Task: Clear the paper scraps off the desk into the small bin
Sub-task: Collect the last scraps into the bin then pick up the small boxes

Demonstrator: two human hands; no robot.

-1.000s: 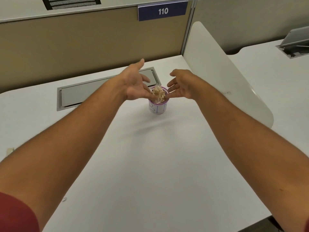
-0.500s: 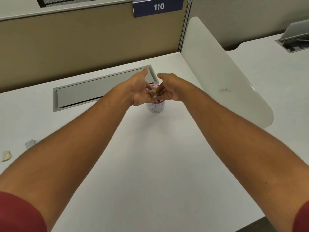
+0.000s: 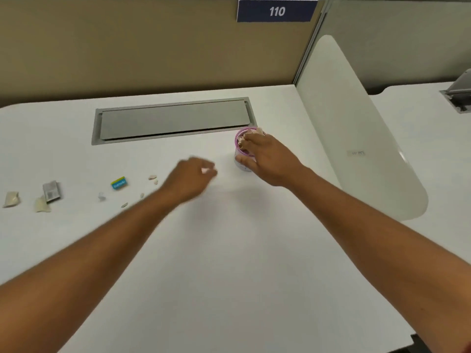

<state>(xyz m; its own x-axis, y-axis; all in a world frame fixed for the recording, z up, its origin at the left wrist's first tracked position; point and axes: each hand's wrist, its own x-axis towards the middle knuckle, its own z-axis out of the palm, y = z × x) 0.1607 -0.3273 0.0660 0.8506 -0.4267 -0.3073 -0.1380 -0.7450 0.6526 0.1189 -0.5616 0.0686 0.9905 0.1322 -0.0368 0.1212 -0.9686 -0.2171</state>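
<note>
The small bin, a white cup with a pink rim, stands near the back of the white desk and is heaped with beige paper scraps. My right hand is wrapped around the bin, fingers over its rim and thumb on its side. To its left, my left hand hovers low over the desk, blurred, fingers curled; something pale shows at its fingertips, unclear what. Several loose scraps lie left of it, with more at the far left.
A blue and yellow eraser-like block and a grey folded wrapper lie among the scraps. A grey cable hatch is set into the desk behind. A white divider panel stands at the right.
Both hands were cupped over the bin dropping scraps. Now my left hand has swung away to the left, my right hand grips the bin, and the view has turned left, revealing more scraps.
</note>
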